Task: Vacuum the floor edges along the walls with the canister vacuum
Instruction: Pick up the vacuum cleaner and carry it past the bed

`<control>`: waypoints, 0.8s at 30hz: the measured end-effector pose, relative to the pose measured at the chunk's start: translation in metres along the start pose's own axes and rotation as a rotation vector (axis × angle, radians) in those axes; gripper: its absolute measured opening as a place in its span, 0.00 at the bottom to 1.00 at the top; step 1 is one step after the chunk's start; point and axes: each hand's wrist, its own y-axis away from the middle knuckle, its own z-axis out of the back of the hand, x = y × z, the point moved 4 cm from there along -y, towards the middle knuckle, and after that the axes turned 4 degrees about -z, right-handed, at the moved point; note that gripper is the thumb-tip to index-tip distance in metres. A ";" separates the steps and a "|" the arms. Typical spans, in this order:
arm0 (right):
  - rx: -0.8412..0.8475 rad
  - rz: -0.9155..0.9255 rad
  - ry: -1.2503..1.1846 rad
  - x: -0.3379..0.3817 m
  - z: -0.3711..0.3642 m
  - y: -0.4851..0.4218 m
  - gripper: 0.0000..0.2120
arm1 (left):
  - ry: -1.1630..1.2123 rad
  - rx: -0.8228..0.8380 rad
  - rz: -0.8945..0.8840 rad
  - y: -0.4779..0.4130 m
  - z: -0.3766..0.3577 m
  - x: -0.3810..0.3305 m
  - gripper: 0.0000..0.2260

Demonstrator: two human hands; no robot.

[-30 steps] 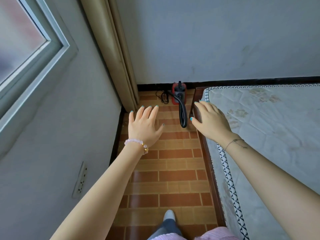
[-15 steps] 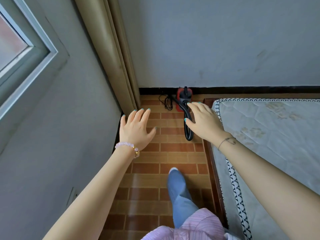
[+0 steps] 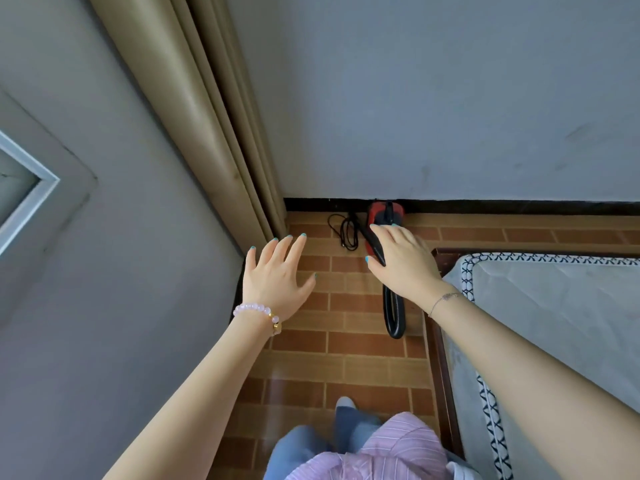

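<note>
A small red and black canister vacuum (image 3: pixel 377 213) stands on the brick-patterned floor (image 3: pixel 346 320) against the far wall's black baseboard. Its black hose (image 3: pixel 393 313) runs toward me along the bed frame. A thin black cord (image 3: pixel 346 232) lies coiled to its left. My right hand (image 3: pixel 403 263) is stretched out with straight fingers in front of the vacuum and hides part of it; whether it touches anything cannot be told. My left hand (image 3: pixel 277 275) hovers open with spread fingers over the floor near the left wall, holding nothing.
A beige curtain (image 3: pixel 214 116) hangs in the corner on the left. A bed with a quilted mattress (image 3: pixel 554 323) and dark wooden frame (image 3: pixel 438 358) fills the right side, leaving a narrow floor strip. A window frame (image 3: pixel 27 199) is set in the left wall.
I have stepped closer to the far wall. Both outstretched hands moved forward, and my right hand now covers part of the vacuum instead of the hose's middle.
</note>
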 end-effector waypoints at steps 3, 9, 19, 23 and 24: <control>-0.007 0.002 0.010 -0.004 0.002 -0.032 0.28 | -0.004 0.019 -0.002 -0.035 -0.004 0.008 0.29; -0.030 -0.060 0.014 -0.019 0.002 -0.087 0.27 | 0.007 0.048 -0.048 -0.107 -0.017 0.025 0.29; -0.042 -0.238 0.045 -0.029 -0.007 -0.208 0.28 | 0.041 0.119 -0.219 -0.270 -0.047 0.067 0.29; -0.006 -0.356 0.031 -0.033 -0.016 -0.252 0.28 | 0.035 0.204 -0.291 -0.333 -0.060 0.086 0.29; -0.016 -0.399 0.015 -0.036 -0.019 -0.259 0.28 | 0.033 0.219 -0.319 -0.347 -0.064 0.087 0.29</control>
